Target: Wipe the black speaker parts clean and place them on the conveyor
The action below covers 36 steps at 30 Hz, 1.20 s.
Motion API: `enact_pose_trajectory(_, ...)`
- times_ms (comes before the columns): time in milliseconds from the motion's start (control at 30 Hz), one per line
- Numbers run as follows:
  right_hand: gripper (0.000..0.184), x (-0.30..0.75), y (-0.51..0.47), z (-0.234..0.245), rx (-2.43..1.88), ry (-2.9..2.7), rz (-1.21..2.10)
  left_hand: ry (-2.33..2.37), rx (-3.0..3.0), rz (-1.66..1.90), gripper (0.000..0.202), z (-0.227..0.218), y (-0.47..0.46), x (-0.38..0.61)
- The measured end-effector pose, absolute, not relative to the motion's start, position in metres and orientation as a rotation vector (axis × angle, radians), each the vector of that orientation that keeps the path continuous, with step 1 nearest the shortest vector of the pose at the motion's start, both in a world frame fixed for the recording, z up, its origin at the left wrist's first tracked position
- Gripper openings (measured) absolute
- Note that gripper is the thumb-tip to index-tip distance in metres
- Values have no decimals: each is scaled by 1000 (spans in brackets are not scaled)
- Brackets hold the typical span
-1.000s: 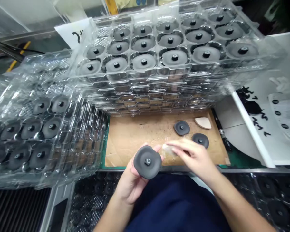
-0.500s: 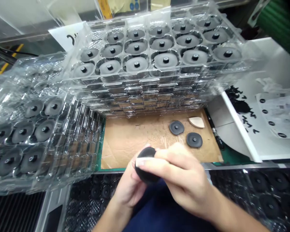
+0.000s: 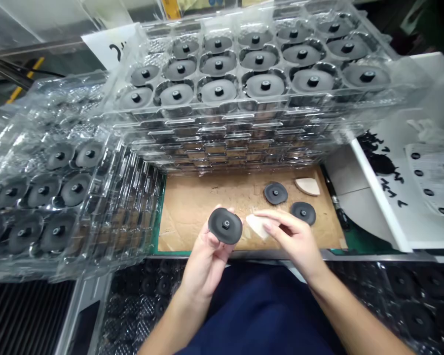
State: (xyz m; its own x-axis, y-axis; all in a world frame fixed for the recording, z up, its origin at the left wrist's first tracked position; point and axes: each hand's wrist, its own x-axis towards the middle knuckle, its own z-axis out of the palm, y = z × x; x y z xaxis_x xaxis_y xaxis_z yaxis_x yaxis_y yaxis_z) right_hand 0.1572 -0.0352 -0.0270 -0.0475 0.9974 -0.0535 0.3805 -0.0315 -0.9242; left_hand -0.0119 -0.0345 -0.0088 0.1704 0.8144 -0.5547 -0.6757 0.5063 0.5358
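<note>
My left hand (image 3: 206,262) grips a round dark grey disc (image 3: 225,225) with a small nut at its centre, held face-up over the near edge of a brown cardboard sheet (image 3: 192,207). Just to its right, my right hand (image 3: 294,237) pinches a small pale wedge-shaped piece (image 3: 258,225), its tip close to the disc. Two more dark discs (image 3: 276,193) (image 3: 303,213) lie on the cardboard beyond my right hand, with another pale wedge (image 3: 308,186) beside them.
A tall stack of clear plastic trays (image 3: 244,128) filled with grey discs stands behind the cardboard. More clear trays (image 3: 59,197) with discs spread on the left. A white tray (image 3: 403,197) with black scraps and a printed sheet sits on the right. Black trays lie below the bench edge.
Half a second ago my right hand covered the disc, fingers wrapped over it. Now it has pulled back to the right with the pale wedge, and the disc's face shows again.
</note>
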Motion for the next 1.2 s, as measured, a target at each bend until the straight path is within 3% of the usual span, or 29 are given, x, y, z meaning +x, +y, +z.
enact_pose_trajectory(167, 19, 159, -50, -71, -1585, -1492, 1068, 911, 141, 1071, 67, -5, -31, -11)
enact_pose_trajectory(400, 29, 140, -28, 20, -1427, -1476, 685, 904, 188, 1050, 56, -4, -34, -3)
enact_pose_trajectory(500, 28, 130, -27, 44, -1183, -1813, 785, 883, 227, 968, 48, -3, -38, -6)
enact_pose_trajectory(633, 22, 123, -21, 44, -1165, -1999, 1056, 933, 205, 958, 45, -5, -44, -11)
enact_pose_trajectory(767, 25, 118, -20, 41, -1189, -1870, 784, 925, 172, 966, 42, -3, -42, -13)
enact_pose_trajectory(933, 21, 139, -33, 41, -1146, -1961, 993, 939, 209, 1012, 50, 1, -33, -19)
enact_pose_trajectory(1100, 24, 142, -42, 42, -1344, -1975, 540, 887, 236, 1043, 54, -1, -32, -13)
enact_pose_trajectory(1200, 25, 136, -42, 44, -1199, -2003, 672, 925, 229, 1015, 57, 1, -34, -12)
